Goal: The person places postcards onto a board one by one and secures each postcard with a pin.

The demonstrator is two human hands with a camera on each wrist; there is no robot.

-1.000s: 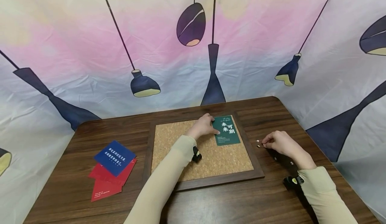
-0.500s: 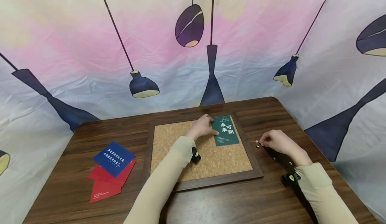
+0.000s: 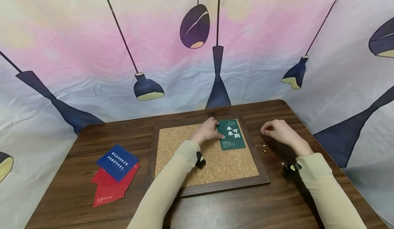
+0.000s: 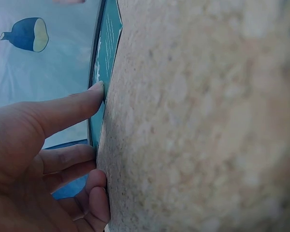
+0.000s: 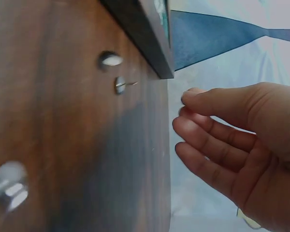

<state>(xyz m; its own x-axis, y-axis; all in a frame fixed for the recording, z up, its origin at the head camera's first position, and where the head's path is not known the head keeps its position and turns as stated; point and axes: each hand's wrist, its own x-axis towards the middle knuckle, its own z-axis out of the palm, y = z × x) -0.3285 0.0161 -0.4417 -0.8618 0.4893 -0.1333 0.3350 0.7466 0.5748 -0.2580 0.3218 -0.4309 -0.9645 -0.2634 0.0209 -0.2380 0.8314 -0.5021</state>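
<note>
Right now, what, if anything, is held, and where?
The left hand presses the green rectangular card at its left edge; whether the right hand pinches anything is unclear.

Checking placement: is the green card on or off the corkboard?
On: the card lies over the cork, left hand at its edge.

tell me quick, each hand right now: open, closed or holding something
Left hand: open, touching the green card at its edge.
Right hand: closed in a pinch; cannot tell whether it holds anything.
</note>
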